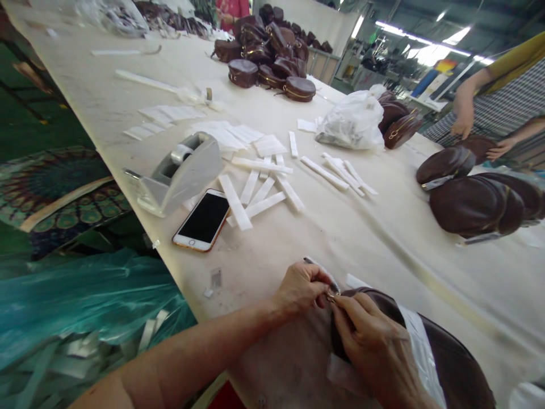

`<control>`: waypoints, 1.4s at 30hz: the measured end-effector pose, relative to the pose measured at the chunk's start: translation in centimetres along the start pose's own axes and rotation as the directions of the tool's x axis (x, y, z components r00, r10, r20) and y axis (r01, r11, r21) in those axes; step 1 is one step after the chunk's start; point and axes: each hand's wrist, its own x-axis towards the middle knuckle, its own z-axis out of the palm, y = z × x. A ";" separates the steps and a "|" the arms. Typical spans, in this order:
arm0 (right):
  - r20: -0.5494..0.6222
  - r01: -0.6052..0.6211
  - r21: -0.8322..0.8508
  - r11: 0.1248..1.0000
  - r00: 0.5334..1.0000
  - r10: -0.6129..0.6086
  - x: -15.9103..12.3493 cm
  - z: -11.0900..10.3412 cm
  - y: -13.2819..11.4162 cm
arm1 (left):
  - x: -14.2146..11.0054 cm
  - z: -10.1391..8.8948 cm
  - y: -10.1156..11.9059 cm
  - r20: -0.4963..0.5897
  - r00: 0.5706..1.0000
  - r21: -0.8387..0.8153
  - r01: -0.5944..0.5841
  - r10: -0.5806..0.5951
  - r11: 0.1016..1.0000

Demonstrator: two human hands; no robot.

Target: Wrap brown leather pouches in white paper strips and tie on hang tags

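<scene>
A dark brown leather bag (pixel 455 358) lies at the table's near edge, with a white wrapping strip (pixel 419 341) across it. My left hand (pixel 300 288) is closed in a pinch at the bag's end, on a small gold-toned metal clasp (pixel 331 296). From the other side my right hand (pixel 374 341) pinches the same clasp, its palm over the bag. A narrow strap end partly covered in white (pixel 320 271) sticks out above my left fingers. My fingertips partly hide the clasp, so its exact shape is unclear.
Left of centre are a phone (pixel 203 221), a tape dispenser (pixel 179 170) and several white strips (pixel 266 199). Brown bags are piled at the back (pixel 272 51) and right (pixel 472 204), where another person's hands (pixel 464 113) touch one. A plastic bag (pixel 353 119) stands between.
</scene>
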 end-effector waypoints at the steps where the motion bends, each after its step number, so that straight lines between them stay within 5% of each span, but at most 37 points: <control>1: 0.023 -0.032 0.050 0.998 0.999 0.031 0.1 -0.3 0.1 | -0.1 -0.2 0.2 -0.028 0.999 -0.014 -0.028 0.028 1.000; 7: 0.135 -0.212 0.250 0.945 0.974 0.183 1.2 -0.7 0.7 | -0.5 -1.3 1.5 -0.119 0.981 -0.118 -0.167 0.153 0.979; 20: 0.167 -0.200 0.214 0.956 0.972 0.166 2.2 0.6 0.5 | -0.5 -1.6 1.6 -0.072 0.976 -0.161 -0.214 0.204 0.964; 32: 0.172 -0.292 0.286 0.913 0.953 0.251 2.1 0.2 0.5 | -0.3 -1.6 0.5 0.222 0.969 0.016 -0.117 0.111 0.993; 35: 0.331 -0.438 0.391 0.809 0.888 0.320 1.8 -0.3 0.7 | -0.5 -1.6 0.8 0.240 0.966 0.004 -0.100 0.096 0.995; 38: 0.533 -0.613 0.501 0.610 0.775 0.341 1.4 -1.3 0.9 | -0.8 -1.8 1.4 0.256 0.963 -0.048 -0.073 0.083 0.996; 42: 0.637 -0.715 0.593 0.370 0.698 0.328 1.0 -2.8 0.9 | -1.0 -1.9 1.8 0.271 0.960 -0.153 -0.023 0.065 0.988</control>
